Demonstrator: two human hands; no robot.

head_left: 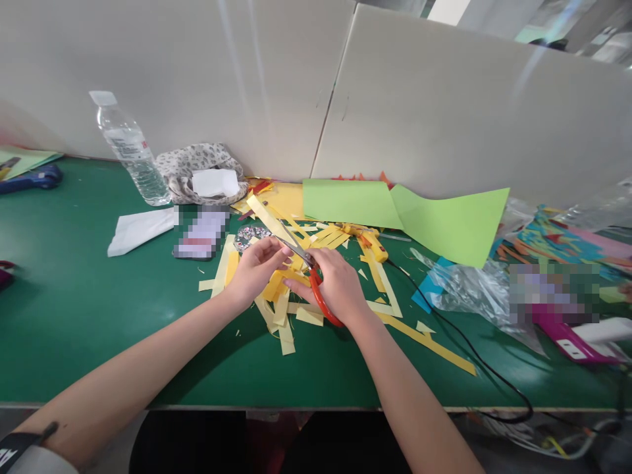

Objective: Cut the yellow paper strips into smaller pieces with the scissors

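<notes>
My right hand (338,280) is wrapped round a pair of scissors (323,303) with orange-red handles. Their metal blades point up and left, towards the fingers of my left hand. My left hand (259,266) is closed in a pinch on a pale yellow paper strip (266,214), which slants up and away beside the blades. Whether the blades touch the strip, I cannot tell. Under and around both hands lie several yellow paper strips (284,336) and small scraps. Just behind my left fingers is a clear patch of shiny gems (251,236).
A yellow glue gun (372,245) with a black cord (454,339) lies right of my hands. Green paper sheets (353,203) rest against the partition. Leftward are a phone (202,234), a tissue (141,230), a water bottle (131,151) and a patterned pouch (197,158). Plastic wrap (474,296) lies rightward.
</notes>
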